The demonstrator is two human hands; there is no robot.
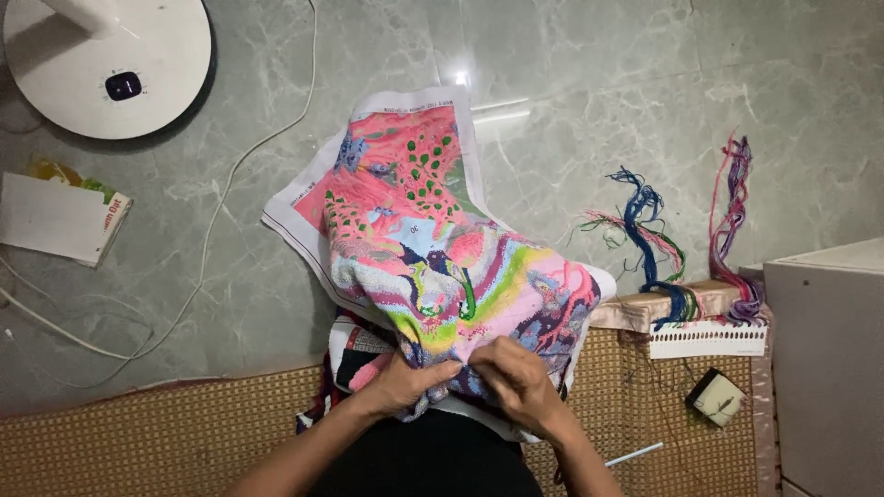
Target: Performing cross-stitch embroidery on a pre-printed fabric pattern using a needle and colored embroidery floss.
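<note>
A large cross-stitch canvas [414,230], mostly pink with green, blue and white patches, drapes over my lap and onto the floor. My left hand [405,382] pinches its near edge from the left. My right hand [520,377] has its fingers closed on the same near edge, just beside the left hand. A needle cannot be made out between the fingers.
Bundles of coloured thread [663,248] hang from a white card organiser [707,339] at the right. A small thread box [716,398] and a white stick [635,454] lie on the woven mat [166,433]. A white fan base [110,64], cables, a booklet [60,221] and a white box [829,359] surround me.
</note>
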